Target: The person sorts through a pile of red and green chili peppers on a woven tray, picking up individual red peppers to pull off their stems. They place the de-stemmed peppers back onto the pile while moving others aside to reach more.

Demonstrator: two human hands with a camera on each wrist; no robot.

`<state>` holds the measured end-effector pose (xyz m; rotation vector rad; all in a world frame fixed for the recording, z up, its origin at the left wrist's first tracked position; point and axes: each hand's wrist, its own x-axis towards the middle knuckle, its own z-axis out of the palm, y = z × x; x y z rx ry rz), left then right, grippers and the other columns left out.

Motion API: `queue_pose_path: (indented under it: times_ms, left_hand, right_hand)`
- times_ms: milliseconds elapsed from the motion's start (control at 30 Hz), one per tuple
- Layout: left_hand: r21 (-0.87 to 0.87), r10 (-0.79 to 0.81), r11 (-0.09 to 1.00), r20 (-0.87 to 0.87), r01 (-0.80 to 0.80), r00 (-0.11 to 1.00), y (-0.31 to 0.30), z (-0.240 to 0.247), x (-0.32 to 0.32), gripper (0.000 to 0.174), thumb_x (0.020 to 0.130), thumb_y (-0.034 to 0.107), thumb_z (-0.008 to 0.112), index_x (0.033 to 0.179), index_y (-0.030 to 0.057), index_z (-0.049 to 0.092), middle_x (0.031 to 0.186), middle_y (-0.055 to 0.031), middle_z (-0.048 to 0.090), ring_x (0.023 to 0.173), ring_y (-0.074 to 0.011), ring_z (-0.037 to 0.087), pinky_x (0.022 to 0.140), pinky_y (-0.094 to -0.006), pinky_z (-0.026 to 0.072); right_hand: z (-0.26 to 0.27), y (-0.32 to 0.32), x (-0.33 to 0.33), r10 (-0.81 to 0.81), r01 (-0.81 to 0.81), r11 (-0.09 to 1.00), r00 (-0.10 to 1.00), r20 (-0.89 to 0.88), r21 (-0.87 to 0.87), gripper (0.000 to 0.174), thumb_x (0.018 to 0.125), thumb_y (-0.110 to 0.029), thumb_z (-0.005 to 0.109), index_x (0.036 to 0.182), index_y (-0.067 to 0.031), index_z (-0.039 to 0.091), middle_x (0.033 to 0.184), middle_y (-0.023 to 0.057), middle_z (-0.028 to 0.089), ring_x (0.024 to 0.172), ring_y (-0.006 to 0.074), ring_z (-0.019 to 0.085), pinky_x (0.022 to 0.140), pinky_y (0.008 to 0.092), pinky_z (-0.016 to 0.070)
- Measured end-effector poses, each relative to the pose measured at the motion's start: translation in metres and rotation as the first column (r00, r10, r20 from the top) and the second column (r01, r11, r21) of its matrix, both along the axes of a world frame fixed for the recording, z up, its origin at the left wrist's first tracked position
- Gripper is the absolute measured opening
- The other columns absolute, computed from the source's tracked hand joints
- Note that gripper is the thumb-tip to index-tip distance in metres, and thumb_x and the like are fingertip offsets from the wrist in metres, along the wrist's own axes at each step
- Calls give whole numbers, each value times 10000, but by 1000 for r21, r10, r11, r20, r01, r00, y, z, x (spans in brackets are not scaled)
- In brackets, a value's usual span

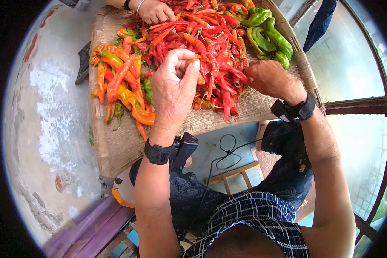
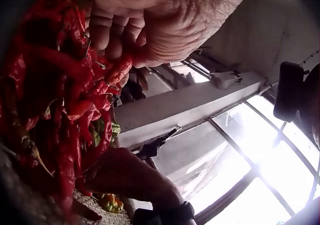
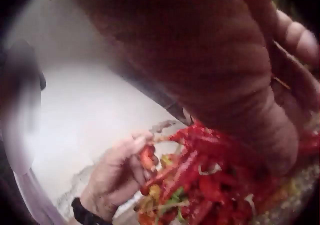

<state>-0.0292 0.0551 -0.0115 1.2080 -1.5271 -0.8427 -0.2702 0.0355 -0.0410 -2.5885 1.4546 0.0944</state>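
A big heap of red chili peppers (image 1: 210,47) lies on a woven tray (image 1: 241,108). Over its near left side, my left hand (image 1: 173,92) pinches a red chili pepper (image 3: 148,157) between thumb and curled fingers. My right hand (image 1: 276,81) reaches in at the heap's right edge, back of the hand up. Its fingertips are hidden among the peppers in the head view, and I cannot tell whether they grip one. Orange and red peppers (image 1: 124,79) lie left of my left hand; large green peppers (image 1: 273,36) lie beyond my right hand.
Another person's hand (image 1: 155,11) rests at the heap's far side. A worn wall (image 1: 51,107) borders the left, and a framed window (image 1: 352,56) the right. Below the tray are a wooden stool (image 1: 234,176) and a looped black cable (image 1: 228,152).
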Motion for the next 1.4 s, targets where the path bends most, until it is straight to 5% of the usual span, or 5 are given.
queue_pose_path:
  times_ms: [433,633,833,1100,1400]
  left_hand:
    - [-114,17,993,131,-2,991,-2,-6,-3,141,848,-3,598,988,4,590,827,-80,624,676,-124,596,617,-265,492]
    - [-144,60,988,92,-47,994,-4,-5,1,145,843,-6,595,987,12,592,834,-92,626,687,-145,605,630,-279,498]
    - [-145,57,989,162,-34,985,-1,0,5,170,896,38,579,1064,14,586,881,-35,617,756,-84,577,685,-226,493]
    - [-185,54,982,50,-44,997,-5,-2,3,161,824,-16,595,983,12,588,843,-111,641,703,-188,632,656,-308,512]
    - [-176,39,984,144,-13,989,-3,-1,4,193,805,-10,604,992,30,579,868,-128,617,729,-248,631,676,-353,508]
  right_hand:
    - [57,-3,0,-319,-88,895,559,766,437,115,862,-109,623,927,-14,616,728,11,611,687,86,563,621,238,465]
    - [57,-18,6,-282,0,896,771,571,443,173,893,-184,638,933,-17,621,745,-9,609,674,68,562,599,230,474]
    - [72,-43,25,-298,-27,954,17,955,298,701,904,-210,653,1412,103,285,1125,111,582,953,150,614,814,272,517]
    - [-16,-88,-2,-42,214,861,934,355,-461,211,869,-123,573,1050,-48,651,1019,201,628,908,350,629,772,394,520]
    - [-18,-84,7,-113,217,914,948,298,-344,143,845,-127,543,856,-7,620,764,188,637,745,380,620,659,421,504]
